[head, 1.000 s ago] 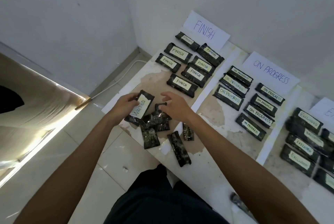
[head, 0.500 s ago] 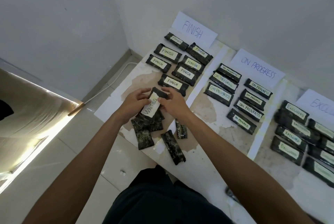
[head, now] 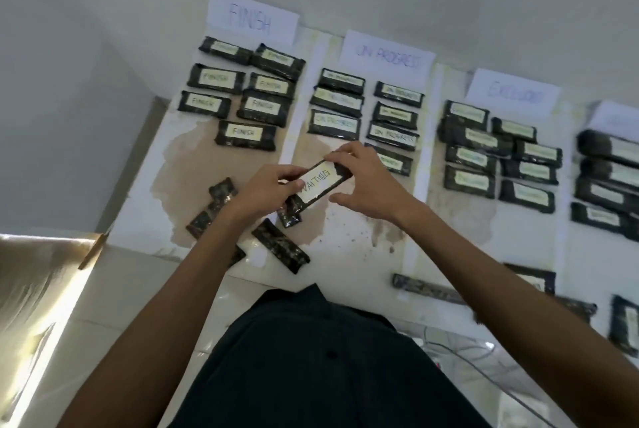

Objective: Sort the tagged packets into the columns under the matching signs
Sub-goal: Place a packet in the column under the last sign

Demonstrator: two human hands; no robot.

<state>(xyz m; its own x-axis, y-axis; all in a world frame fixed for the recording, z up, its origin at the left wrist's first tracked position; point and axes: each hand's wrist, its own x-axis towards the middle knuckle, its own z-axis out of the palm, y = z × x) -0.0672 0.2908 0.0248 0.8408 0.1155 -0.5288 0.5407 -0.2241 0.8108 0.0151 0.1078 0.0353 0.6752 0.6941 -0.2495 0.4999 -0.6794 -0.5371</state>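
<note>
A dark packet tagged WAITING [head: 318, 179] is held above the table between both hands. My left hand [head: 266, 187] grips its near-left end and my right hand [head: 363, 178] pinches its far-right end. Paper signs stand against the wall: FINISH [head: 254, 17], ON PROGRESS [head: 387, 56], EXCLUDED [head: 513, 94], and a fourth sign [head: 619, 119] cut off at the right edge. Rows of tagged packets lie under each: FINISH packets [head: 247, 133], ON PROGRESS packets [head: 333, 122], EXCLUDED packets [head: 470, 180]. Several unsorted packets [head: 280, 250] lie face down below my left hand.
White paper strips [head: 420, 164] divide the columns. More dark packets [head: 624, 327] and a long dark strip [head: 428, 287] lie at the near right. The table edge [head: 145, 244] drops to a tiled floor on the left, beside a cardboard box [head: 41, 282].
The view has swung right, showing the EXCLUDED column and a fourth column. The WAITING packet has risen from the pile and moved right, now gripped by both hands.
</note>
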